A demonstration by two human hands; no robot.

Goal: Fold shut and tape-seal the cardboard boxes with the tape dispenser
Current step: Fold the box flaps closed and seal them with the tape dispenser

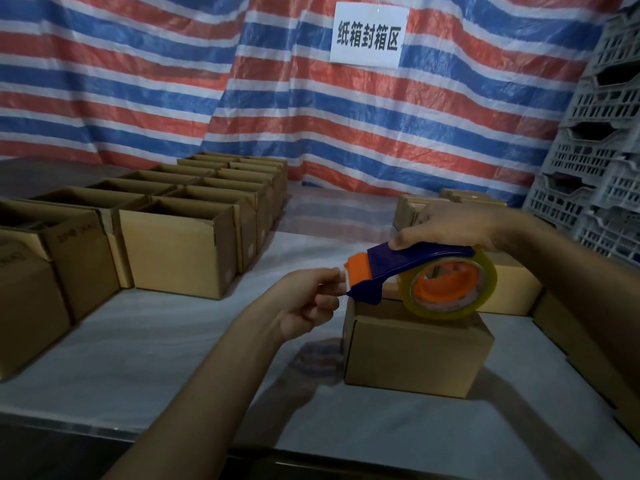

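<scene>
right hand [446, 226]: on top of the tape dispenser [391, 268], fingers curled round its blue handle, gripping it; holds it in the air over the closed box [415, 348].
left hand [308, 303]: thumb + forefinger pinch the loose tape end [341, 274] right at the orange cutter tip; other fingers curled in.
tape dispenser: blue body, orange nose pointing left and tilted a bit down; cutter end just above the box's top left edge.
tape roll [450, 285]: clear-yellowish on an orange hub at the dispenser's right end, low over the box top; can't tell if touching.
closed box: small carton, flaps folded shut, on the counter [138, 341] centre-right, directly under the dispenser.
open boxes [176, 244]: rows along the left side, tops open, running twd the back.
other boxes [509, 289]: closed, behind + right of the closed box, near the right forearm.
tarp [138, 81]: red/white/blue stripes, fills the bkgd.
sign [369, 34]: white paper w/ black characters, on the tarp.
crates [595, 133]: grey plastic, stacked far right.
</scene>
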